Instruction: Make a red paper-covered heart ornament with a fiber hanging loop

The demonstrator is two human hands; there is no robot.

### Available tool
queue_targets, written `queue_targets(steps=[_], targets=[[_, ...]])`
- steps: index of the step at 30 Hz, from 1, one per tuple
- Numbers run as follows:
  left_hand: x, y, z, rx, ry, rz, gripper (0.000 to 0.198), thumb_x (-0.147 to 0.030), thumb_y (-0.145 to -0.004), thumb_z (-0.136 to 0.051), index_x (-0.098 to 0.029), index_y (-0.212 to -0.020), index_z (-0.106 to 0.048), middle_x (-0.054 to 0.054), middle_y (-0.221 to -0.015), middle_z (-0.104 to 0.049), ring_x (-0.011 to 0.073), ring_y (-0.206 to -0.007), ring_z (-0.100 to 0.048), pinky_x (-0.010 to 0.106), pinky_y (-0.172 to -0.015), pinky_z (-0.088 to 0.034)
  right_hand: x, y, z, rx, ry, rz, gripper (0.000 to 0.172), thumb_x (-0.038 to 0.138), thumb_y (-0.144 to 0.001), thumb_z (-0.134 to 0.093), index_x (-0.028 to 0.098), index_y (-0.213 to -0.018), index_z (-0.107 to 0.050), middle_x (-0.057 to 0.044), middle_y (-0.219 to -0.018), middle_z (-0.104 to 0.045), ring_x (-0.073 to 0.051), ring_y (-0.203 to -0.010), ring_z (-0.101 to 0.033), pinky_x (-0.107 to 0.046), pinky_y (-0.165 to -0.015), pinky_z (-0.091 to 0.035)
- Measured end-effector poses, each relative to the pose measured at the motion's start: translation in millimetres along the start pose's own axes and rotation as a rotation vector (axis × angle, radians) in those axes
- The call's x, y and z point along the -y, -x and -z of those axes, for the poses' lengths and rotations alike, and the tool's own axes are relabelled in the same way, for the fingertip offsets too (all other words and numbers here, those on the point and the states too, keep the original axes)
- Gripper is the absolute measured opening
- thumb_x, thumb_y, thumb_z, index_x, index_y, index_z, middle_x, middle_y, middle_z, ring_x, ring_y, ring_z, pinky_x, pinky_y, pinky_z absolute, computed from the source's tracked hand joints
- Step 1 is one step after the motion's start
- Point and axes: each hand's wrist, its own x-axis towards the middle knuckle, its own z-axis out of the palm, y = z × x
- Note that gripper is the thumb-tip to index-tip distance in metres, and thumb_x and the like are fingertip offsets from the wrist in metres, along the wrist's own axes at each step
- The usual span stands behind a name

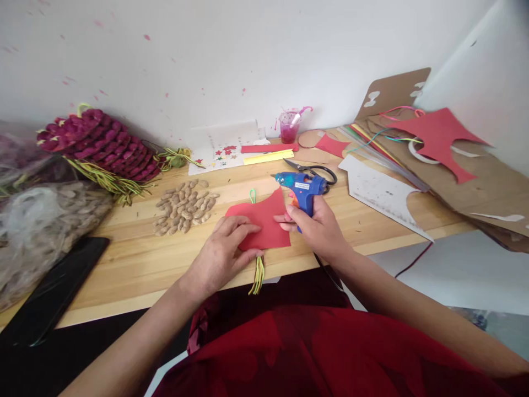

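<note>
A red paper piece (273, 220) with curved-in edges lies near the table's front edge. My left hand (225, 242) holds it, fingers bent over its left part and thumb at the lower edge. From under that edge hangs a yellow-green and dark yarn tassel (258, 275); a small green cord loop (252, 195) sticks out at the top. My right hand (318, 226) is closed around the handle of a blue hot glue gun (305, 190), just above the paper's right side. Its nozzle points left, over the paper's upper tip.
Peanuts (185, 207) lie in a loose pile at left, near a phone (61, 281) and a plastic bag of peanuts (74, 209). Black-handled scissors (322, 170) rest behind the glue gun. A cup of pink liquid (289, 128) stands by the wall. Cardboard (496, 176) covers the right end.
</note>
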Motion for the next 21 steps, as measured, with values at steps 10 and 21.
queue_targets(steps=[10, 21], targets=[[0, 16, 2.5, -0.132, -0.016, -0.092, 0.030, -0.011, -0.090, -0.063, -0.018, -0.119, -0.062, 0.010, -0.119, -0.068, 0.0213, -0.110, -0.064, 0.039, -0.099, -0.053, 4, 22, 15, -0.129, -0.093, 0.057, 0.029, 0.035, -0.084, -0.071, 0.023, -0.104, -0.054, 0.004, -0.075, -0.067, -0.020, -0.079, -0.075, -0.038, -0.075, -0.064], [-2, 13, 2.6, -0.246, -0.032, 0.051, 0.012, -0.013, -0.092, -0.060, -0.018, -0.102, -0.064, 0.005, -0.099, -0.072, 0.0186, -0.093, -0.066, 0.034, -0.088, -0.054, 4, 27, 17, -0.143, -0.144, 0.089, 0.029, 0.030, -0.083, -0.072, 0.023, -0.106, -0.055, 0.005, -0.072, -0.066, -0.021, -0.081, -0.075, -0.040, -0.078, -0.062]])
